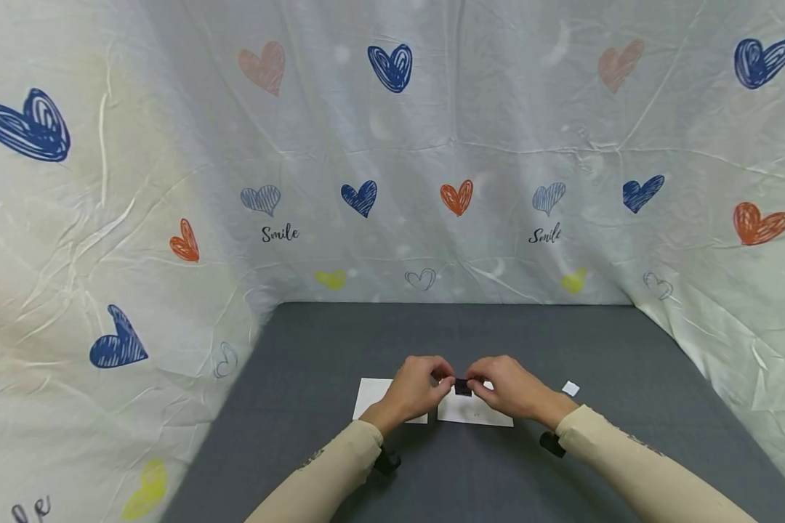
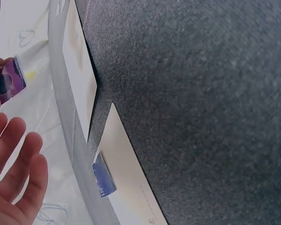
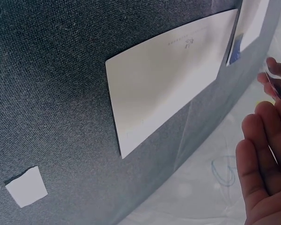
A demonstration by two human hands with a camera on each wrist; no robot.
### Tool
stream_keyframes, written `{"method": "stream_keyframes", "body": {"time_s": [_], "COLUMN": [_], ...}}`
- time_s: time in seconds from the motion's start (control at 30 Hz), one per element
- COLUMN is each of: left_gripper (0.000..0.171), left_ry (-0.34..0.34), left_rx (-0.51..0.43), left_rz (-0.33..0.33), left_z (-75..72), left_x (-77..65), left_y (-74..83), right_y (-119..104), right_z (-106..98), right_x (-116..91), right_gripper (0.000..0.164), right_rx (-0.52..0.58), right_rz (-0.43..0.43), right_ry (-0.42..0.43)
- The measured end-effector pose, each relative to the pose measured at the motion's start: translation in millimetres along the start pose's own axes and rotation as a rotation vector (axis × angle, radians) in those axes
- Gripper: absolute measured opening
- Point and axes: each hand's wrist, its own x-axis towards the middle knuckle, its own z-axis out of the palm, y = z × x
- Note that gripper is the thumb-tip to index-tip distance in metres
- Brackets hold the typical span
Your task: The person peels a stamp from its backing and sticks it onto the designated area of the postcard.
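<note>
My left hand [image 1: 415, 385] and right hand [image 1: 509, 388] meet over two white cards, pinching a small purple paper piece [image 2: 18, 87] between them by its opposite ends. It has a dark round mark and looks nearly black in the head view. Below the hands lies the right card [image 1: 476, 414], with faint print in one corner. The left card [image 1: 370, 394] is beside it, partly covered by my left hand and forearm. A small blue piece [image 2: 103, 179] with white lettering sits at that card's edge. In the right wrist view, the other fingers [image 3: 253, 173] extend loosely.
A small white paper square [image 3: 29, 188] lies on the dark grey table [image 1: 327, 334], to the right of the cards. White cloth [image 1: 405, 145] printed with hearts hangs behind the table and along both sides.
</note>
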Motion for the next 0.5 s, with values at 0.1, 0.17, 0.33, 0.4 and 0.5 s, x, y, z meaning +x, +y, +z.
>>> {"method": "stream_keyframes", "body": {"time_s": [0.1, 0.17, 0.33, 0.4, 0.5], "left_gripper": [0.008, 0.008, 0.008, 0.009, 0.009], "left_ry": [0.005, -0.005, -0.024, -0.028, -0.038], "left_rx": [0.006, 0.008, 0.011, 0.006, -0.011], "left_rz": [0.003, 0.008, 0.018, 0.027, 0.039], "left_z": [-0.4, -0.4, 0.2, -0.1, -0.4], "left_x": [0.9, 1.7, 4.1, 5.8, 8.9], "left_y": [0.9, 1.8, 4.4, 6.4, 9.7], "right_y": [-0.5, 0.0, 4.9, 7.1, 9.9], "right_z": [-1.5, -2.0, -3.7, -5.8, -9.8], "right_x": [-0.4, -0.8, -2.6, -3.5, -4.1], "right_gripper": [0.008, 0.008, 0.008, 0.007, 0.006], "right_rx": [0.004, 0.004, 0.018, 0.038, 0.069], "right_rz": [0.007, 0.007, 0.018, 0.021, 0.023], "right_ry": [-0.005, 0.000, 0.027, 0.042, 0.053]}}
